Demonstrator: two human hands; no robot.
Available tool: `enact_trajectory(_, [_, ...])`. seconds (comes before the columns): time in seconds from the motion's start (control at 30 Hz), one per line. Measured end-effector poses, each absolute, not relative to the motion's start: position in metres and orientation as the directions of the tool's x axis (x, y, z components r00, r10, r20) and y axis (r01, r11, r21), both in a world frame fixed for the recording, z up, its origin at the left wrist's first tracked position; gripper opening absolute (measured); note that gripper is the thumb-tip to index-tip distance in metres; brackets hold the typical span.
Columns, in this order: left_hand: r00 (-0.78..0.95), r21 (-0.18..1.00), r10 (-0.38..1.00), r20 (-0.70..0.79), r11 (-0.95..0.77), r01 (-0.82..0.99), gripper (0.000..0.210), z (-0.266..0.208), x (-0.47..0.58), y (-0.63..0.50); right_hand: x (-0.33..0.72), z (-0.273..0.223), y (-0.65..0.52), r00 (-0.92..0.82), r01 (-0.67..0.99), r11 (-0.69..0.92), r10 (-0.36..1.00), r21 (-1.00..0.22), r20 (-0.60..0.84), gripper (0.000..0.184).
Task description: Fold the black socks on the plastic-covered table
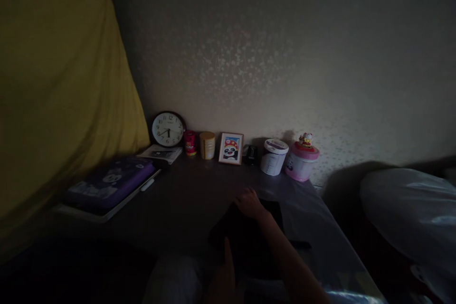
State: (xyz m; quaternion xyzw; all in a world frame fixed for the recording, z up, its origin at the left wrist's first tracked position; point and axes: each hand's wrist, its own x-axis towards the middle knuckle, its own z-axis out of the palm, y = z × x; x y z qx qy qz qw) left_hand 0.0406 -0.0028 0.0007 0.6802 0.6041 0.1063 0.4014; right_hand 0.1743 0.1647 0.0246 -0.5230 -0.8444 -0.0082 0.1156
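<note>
A dark flat object (249, 235), like a tablet or a black pad, lies on the dim desk (185, 204) in front of me. My right hand (250, 203) reaches forward, and its fingers curl over the object's far edge. My left hand (221, 273) is at the near left edge, with the thumb laid up along the dark surface. The rest of that hand is lost in shadow. A thin dark stick-like thing (299, 244) lies just right of the flat object.
Along the back wall stand a round clock (167, 129), a red can (190, 143), a yellow jar (207, 145), a small framed panda picture (231, 148), a white tub (273, 156) and a pink tin (302, 161). A purple case (110, 183) lies left. Yellow curtain (53, 95) hangs left; pale bedding (413, 209) lies right.
</note>
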Motion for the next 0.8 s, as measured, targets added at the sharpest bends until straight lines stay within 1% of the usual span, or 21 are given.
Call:
enact_trajectory(0.1, [0.250,0.689,0.908,-0.336,0.056,0.722,0.083,-0.001,0.041,-0.004,0.188,0.026,0.165,-0.316,0.905,0.385,0.893,-0.180,0.322,0.024])
enact_trajectory(0.2, [0.246,0.685,0.917,-0.314,0.039,0.728,0.082,-0.004,0.042,-0.005,0.216,0.028,0.148,-0.150,0.912,0.298,0.881,-0.281,0.449,0.029])
enact_trajectory(0.27, [0.235,0.678,0.919,-0.318,0.047,0.733,0.080,-0.004,0.043,-0.006,0.239,0.028,0.130,-0.010,0.923,0.204,0.861,-0.327,0.509,0.032])
enact_trajectory(0.33, [0.219,0.668,0.920,-0.324,0.059,0.741,0.078,-0.003,0.044,-0.007,0.259,0.026,0.108,0.137,0.921,0.087,0.840,-0.380,0.525,0.036])
enact_trajectory(0.37, [0.207,0.662,0.922,-0.328,0.068,0.746,0.077,-0.002,0.045,-0.007,0.266,0.024,0.098,0.210,0.903,0.028,0.841,-0.428,0.499,0.038])
enact_trajectory(0.43, [0.202,0.656,0.923,-0.327,0.068,0.752,0.074,0.001,0.045,-0.008,0.275,0.021,0.078,0.334,0.834,-0.071,0.855,-0.547,0.398,0.043])
enact_trajectory(0.5, [0.204,0.657,0.927,-0.315,0.058,0.751,0.073,0.002,0.045,-0.009,0.276,0.017,0.061,0.388,0.741,-0.123,0.881,-0.660,0.272,0.048])
enact_trajectory(0.6, [0.196,0.653,0.932,-0.304,0.054,0.756,0.075,0.002,0.045,-0.010,0.269,0.012,0.044,0.360,0.615,-0.118,0.922,-0.779,0.144,0.053])
enact_trajectory(0.7, [0.180,0.632,0.937,-0.298,0.053,0.773,0.075,0.000,0.046,-0.010,0.262,0.010,0.034,0.323,0.533,-0.082,0.940,-0.842,0.113,0.050])
enact_trajectory(0.8, [0.189,0.648,0.942,-0.279,0.039,0.761,0.075,-0.005,0.047,-0.009,0.257,0.011,0.033,0.292,0.458,-0.052,0.952,-0.888,0.095,0.046])
